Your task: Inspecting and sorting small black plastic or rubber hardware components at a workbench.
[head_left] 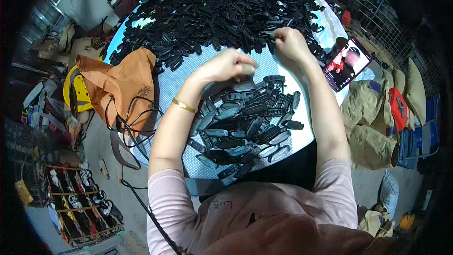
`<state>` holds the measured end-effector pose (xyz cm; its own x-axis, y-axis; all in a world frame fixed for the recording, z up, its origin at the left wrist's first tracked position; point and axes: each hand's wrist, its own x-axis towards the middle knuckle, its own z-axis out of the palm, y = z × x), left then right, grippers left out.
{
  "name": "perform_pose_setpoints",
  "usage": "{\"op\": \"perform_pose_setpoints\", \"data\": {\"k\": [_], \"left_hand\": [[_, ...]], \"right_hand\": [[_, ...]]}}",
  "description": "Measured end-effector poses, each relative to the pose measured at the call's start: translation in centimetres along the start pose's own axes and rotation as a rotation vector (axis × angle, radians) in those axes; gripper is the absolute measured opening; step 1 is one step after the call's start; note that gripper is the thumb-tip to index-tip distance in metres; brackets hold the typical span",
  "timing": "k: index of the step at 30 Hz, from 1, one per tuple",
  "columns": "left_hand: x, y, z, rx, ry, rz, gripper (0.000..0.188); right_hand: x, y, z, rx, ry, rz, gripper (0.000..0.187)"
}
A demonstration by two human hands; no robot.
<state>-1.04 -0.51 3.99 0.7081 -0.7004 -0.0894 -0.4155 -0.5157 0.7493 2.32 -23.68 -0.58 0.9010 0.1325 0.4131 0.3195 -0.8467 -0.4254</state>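
Two groups of slim black pieces (pixel 278 99) on my feed: far heap (pixel 207 16), near pile (pixel 240 127), many near ones roughly crosswise. Orange-brown bag (pixel 127 82) left, lit phone (pixel 348 64) right; bag writing illegible. Left hand (pixel 231 66) curled above near pile, right hand (pixel 289 45) narrow at heap; I can't tell contents.

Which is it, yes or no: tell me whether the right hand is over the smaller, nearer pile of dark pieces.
No, the right hand is at the near edge of the larger, farther pile.
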Motion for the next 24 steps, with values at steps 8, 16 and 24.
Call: {"op": "perform_pose_setpoints", "data": {"k": [8,16,24], "left_hand": [[5.5,-4.9,0.5,0.989,0.442,0.401,0.029],[2.5,-3.8,1.0,0.397,0.644,0.272,0.035],[-0.7,-3.0,0.3,-1.036,0.377,-0.028,0.03]], "right_hand": [[0.0,-1.1,2.6,-0.299,-0.041,0.018,0.02],[-0.4,-3.6,-0.1,0.155,0.093,0.086,0.037],[-0.9,-7.6,1.3,1.286,-0.01,0.131,0.029]]}}
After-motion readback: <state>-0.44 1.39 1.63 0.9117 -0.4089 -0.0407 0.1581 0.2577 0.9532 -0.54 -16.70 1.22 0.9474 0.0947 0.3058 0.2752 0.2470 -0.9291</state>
